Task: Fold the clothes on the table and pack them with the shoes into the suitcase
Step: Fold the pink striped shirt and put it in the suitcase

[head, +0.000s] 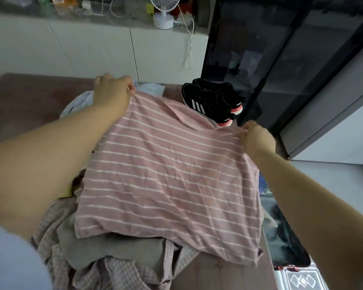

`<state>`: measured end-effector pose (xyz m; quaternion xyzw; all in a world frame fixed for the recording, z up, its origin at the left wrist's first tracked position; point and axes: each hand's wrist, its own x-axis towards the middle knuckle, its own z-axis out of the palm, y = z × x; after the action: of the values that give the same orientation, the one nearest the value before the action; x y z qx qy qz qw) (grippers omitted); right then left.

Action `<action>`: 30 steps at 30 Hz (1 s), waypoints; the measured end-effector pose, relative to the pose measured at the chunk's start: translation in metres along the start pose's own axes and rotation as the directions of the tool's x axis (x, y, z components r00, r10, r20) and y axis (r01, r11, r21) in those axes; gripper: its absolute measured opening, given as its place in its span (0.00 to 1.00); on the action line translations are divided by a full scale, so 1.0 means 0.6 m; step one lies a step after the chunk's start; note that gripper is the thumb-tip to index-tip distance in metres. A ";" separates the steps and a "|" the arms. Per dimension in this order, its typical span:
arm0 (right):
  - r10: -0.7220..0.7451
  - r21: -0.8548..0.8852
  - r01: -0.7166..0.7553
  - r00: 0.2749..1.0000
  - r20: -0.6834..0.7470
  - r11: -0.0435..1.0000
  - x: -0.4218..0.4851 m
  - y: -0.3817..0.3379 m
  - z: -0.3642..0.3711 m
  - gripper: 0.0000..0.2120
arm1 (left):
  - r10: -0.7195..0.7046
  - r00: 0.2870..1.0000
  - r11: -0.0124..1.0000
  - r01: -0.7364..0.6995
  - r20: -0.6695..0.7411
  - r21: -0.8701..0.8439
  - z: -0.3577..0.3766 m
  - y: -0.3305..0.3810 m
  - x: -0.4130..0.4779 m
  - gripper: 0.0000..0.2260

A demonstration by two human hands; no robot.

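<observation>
Striped pink shirt [166, 170]: spread over the clothes pile, just in front of black shoes [213, 101]. Light, limp, probably crease-prone. Left hand [111, 92] and right hand [258, 137] pinch its far corners; corners make the best holds.

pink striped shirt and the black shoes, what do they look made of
The pink striped shirt looks like thin, soft knit, probably cotton jersey, matte; it drapes and creases finely. The black shoes have a matte upper, likely suede or textile, white stripes and a pinkish foam or rubber sole.
</observation>
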<state>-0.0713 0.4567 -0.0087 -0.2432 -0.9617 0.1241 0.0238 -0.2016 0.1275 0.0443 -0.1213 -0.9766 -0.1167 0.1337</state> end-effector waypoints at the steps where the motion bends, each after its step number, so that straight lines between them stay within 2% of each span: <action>1: -0.010 -0.064 0.012 0.999 0.030 0.998 -0.005 -0.001 0.015 0.13 | 0.006 0.999 0.999 -0.007 0.042 0.042 0.014 0.006 -0.008 0.08; 3: -0.075 -0.174 0.090 0.993 0.092 0.981 -0.024 0.000 0.040 0.20 | 0.023 0.986 0.996 -0.036 0.167 0.079 0.039 0.015 -0.041 0.14; 5: -0.161 -0.190 0.188 0.975 0.153 0.964 -0.061 0.006 0.052 0.25 | 0.068 0.965 0.997 -0.077 0.252 0.026 0.048 0.011 -0.096 0.21; 7: -0.310 -0.062 0.319 0.942 0.125 0.946 -0.121 0.018 0.051 0.22 | 0.217 0.958 0.976 -0.208 0.185 -0.071 0.036 -0.005 -0.171 0.22; 10: -0.549 0.105 0.553 0.833 -0.059 0.827 -0.241 0.062 0.049 0.10 | 0.432 0.899 0.896 -0.419 0.070 -0.144 -0.002 -0.045 -0.298 0.18; 12: -0.622 0.101 0.620 0.783 -0.008 0.778 -0.317 0.103 0.068 0.11 | 0.503 0.856 0.860 -0.483 0.117 -0.162 -0.013 -0.079 -0.373 0.18; 15: -0.593 -0.013 0.601 0.792 0.141 0.799 -0.386 0.146 0.109 0.25 | 0.476 0.839 0.878 -0.468 0.264 -0.097 -0.001 -0.115 -0.450 0.22; 17: -0.599 -0.081 0.615 0.785 0.157 0.784 -0.394 0.157 0.125 0.31 | 0.431 0.835 0.894 -0.446 0.343 -0.038 0.013 -0.126 -0.471 0.26; 18: -0.613 -0.090 0.627 0.777 0.146 0.774 -0.392 0.157 0.128 0.32 | 0.405 0.844 0.905 -0.425 0.350 -0.022 0.015 -0.128 -0.472 0.27; 20: -0.624 -0.054 0.633 0.771 0.129 0.772 -0.379 0.152 0.118 0.24 | 0.394 0.860 0.914 -0.403 0.325 -0.040 0.018 -0.132 -0.465 0.27; 21: -0.614 -0.017 0.621 0.779 0.129 0.784 -0.374 0.150 0.106 0.19 | 0.395 0.866 0.916 -0.397 0.306 -0.059 0.018 -0.133 -0.457 0.24; 23: -0.583 0.085 0.576 0.803 0.127 0.813 -0.369 0.150 0.073 0.14 | 0.401 0.877 0.916 -0.388 0.267 -0.100 0.003 -0.129 -0.440 0.12; 24: -0.560 0.120 0.549 0.822 0.102 0.827 -0.366 0.153 0.054 0.14 | 0.379 0.880 0.925 -0.355 0.285 -0.134 -0.007 -0.126 -0.432 0.12; 26: -0.483 0.196 0.458 0.870 0.101 0.867 -0.360 0.158 0.006 0.14 | 0.281 0.887 0.957 -0.232 0.367 -0.173 -0.038 -0.117 -0.416 0.21; 27: -0.445 0.221 0.415 0.889 0.109 0.883 -0.355 0.164 -0.021 0.15 | 0.243 0.903 0.965 -0.188 0.355 -0.183 -0.057 -0.115 -0.407 0.22; 30: -0.408 0.329 0.346 0.902 0.141 0.878 -0.350 0.168 -0.115 0.24 | 0.279 0.931 0.948 -0.227 0.236 -0.222 -0.115 -0.126 -0.376 0.21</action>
<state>0.1678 0.4586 0.0362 -0.0296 -0.9582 0.2842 -0.0162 0.0048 -0.0084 0.0286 -0.2734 -0.9460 -0.1743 0.0038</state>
